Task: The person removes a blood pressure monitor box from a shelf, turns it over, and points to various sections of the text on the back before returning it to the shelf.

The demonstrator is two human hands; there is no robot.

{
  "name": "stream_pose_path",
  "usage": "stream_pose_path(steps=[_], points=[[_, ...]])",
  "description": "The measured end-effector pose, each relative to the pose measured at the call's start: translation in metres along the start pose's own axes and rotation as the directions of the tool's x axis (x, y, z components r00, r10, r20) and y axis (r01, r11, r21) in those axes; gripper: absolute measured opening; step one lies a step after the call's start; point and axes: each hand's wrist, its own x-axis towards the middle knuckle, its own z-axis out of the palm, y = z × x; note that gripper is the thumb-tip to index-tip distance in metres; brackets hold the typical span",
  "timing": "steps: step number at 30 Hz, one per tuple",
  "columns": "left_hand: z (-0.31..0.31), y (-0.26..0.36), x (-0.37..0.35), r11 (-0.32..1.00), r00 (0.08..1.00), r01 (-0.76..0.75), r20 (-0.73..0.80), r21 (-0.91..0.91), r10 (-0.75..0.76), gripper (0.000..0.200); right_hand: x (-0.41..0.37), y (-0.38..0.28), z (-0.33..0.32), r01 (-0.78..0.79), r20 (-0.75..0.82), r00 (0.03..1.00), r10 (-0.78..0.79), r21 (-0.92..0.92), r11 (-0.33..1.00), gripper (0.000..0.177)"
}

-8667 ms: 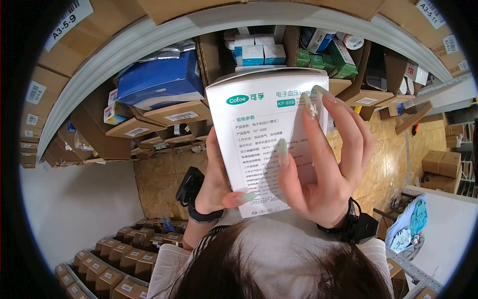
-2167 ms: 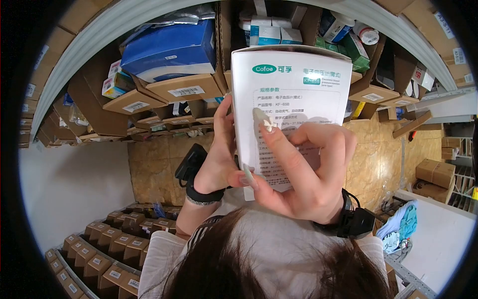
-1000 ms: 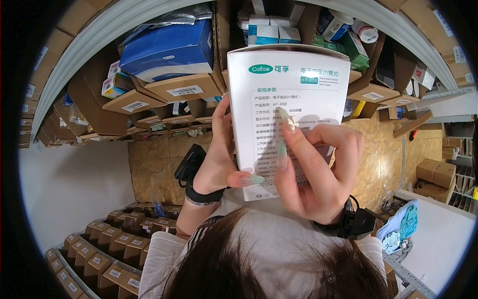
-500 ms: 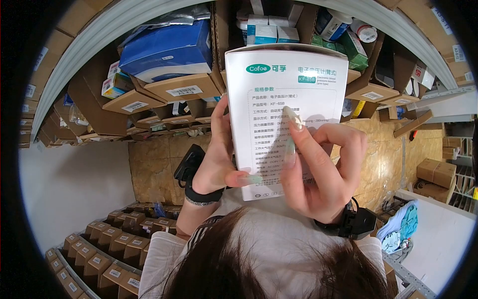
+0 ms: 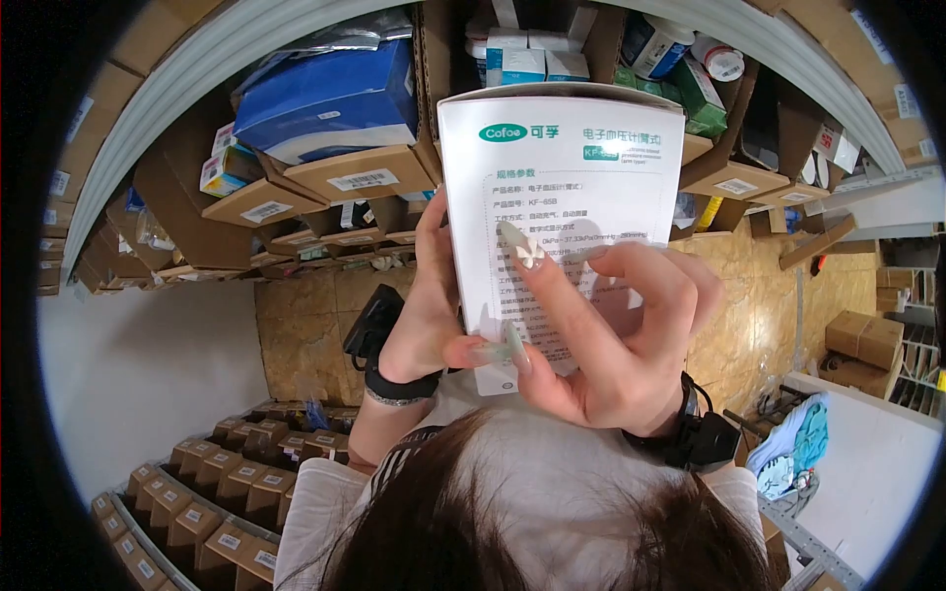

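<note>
White printed cardboard box (image 5: pixel 581 148), upright before a near shelf's cardboard bins (image 5: pixel 370 177). Left hand (image 5: pixel 424 315) grips its left edge; right hand (image 5: pixel 621 335), fingers curled, index pointing over the smooth, text-covered face.

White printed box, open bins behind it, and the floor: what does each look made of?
White printed box: likely thin coated paperboard, smooth with a slight sheen; glare catches the upper-right print.

Open bins: matt brown cardboard, with raw cut edges and folded fronts.

Floor: probably glossy tile, mottled tan with joint lines; ceramic or stone, I can't tell.
</note>
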Motion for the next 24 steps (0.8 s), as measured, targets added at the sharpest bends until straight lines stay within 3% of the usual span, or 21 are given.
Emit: stream_pose_path(steps=[4, 8, 11, 16, 24], points=[[0.001, 0.002, -0.001, 0.999, 1.0, 0.025, 0.001, -0.02, -0.025, 0.138, 0.006, 0.003, -0.002, 0.122, 0.04, 0.992, -0.12, -0.065, 0.99, 0.04], [-0.003, -0.001, 0.0, 0.999, 0.999, 0.028, 0.018, -0.03, -0.027, 0.138, 0.008, 0.001, -0.002, 0.11, 0.066, 0.992, -0.106, -0.063, 0.992, 0.039], [-0.002, 0.0, 0.002, 1.0, 1.0, 0.002, 0.026, -0.023, -0.001, 0.138, 0.007, 0.004, 0.004, 0.151, -0.003, 0.988, -0.152, -0.099, 0.984, 0.039], [-0.001, 0.002, 0.001, 0.999, 1.0, 0.018, 0.015, -0.031, -0.018, 0.139, 0.01, 0.0, -0.002, 0.086, 0.058, 0.995, -0.083, -0.038, 0.996, 0.039], [-0.004, 0.002, 0.0, 0.999, 0.999, 0.037, 0.001, 0.024, -0.037, 0.139, 0.005, 0.009, 0.0, 0.13, -0.003, 0.991, -0.13, 0.032, 0.991, 0.045]])
